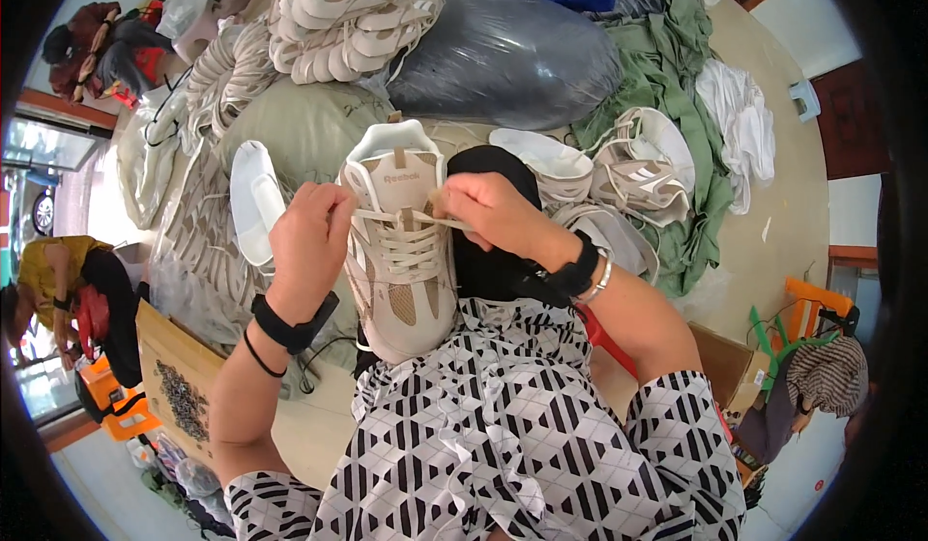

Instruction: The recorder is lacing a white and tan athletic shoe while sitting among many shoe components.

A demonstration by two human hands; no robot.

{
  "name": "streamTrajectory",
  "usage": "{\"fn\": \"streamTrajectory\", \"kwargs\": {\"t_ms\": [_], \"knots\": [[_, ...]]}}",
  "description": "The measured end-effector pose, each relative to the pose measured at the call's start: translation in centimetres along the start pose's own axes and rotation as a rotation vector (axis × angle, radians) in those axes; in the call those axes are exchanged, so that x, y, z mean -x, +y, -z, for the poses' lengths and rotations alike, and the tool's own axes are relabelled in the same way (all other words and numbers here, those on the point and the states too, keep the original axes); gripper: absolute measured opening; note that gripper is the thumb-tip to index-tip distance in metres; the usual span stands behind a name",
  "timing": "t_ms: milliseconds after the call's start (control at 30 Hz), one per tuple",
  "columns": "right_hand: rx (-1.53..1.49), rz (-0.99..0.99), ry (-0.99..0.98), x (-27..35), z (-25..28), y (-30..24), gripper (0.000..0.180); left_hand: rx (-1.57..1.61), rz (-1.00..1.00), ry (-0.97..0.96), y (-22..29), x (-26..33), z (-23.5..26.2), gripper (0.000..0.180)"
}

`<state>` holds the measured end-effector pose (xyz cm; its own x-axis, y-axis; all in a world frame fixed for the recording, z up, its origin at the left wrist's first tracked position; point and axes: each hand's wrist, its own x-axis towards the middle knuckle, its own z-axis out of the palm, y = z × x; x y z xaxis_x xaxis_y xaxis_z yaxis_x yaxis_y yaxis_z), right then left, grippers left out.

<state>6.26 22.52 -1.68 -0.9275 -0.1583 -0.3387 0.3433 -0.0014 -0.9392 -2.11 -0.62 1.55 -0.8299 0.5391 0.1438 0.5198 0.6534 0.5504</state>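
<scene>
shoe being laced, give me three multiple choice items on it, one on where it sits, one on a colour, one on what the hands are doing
1. Where does the beige shoe rest?
A. on the person's lap
B. on the floor
C. on a shelf

2. What colour is the band on the left wrist?
A. red
B. black
C. white

3. What are the hands doing?
A. both hang free of the shoe
B. each pinches an end of the lace
C. both grip the sole

Answers:
1. A, its toe lies on the black-and-white patterned dress, tongue pointing away.
2. B, a black band wraps that wrist.
3. B, the left hand and the right hand each pull the pale lace near the top eyelets.
</scene>
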Motion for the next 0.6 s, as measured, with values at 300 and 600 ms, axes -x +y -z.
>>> {"fn": "streamTrajectory", "kwargs": {"t_ms": [300,600], "knots": [[0.681,0.096,0.053,2.3,2.1,0.1,0.013,0.101,-0.267,-0.14,1.2,0.1,-0.3,0.026],[0.563,0.297,0.268,1.7,-1.9,-0.2,0.026,0.104,-0.15,-0.107,1.2,0.0,-0.9,0.017]]}}
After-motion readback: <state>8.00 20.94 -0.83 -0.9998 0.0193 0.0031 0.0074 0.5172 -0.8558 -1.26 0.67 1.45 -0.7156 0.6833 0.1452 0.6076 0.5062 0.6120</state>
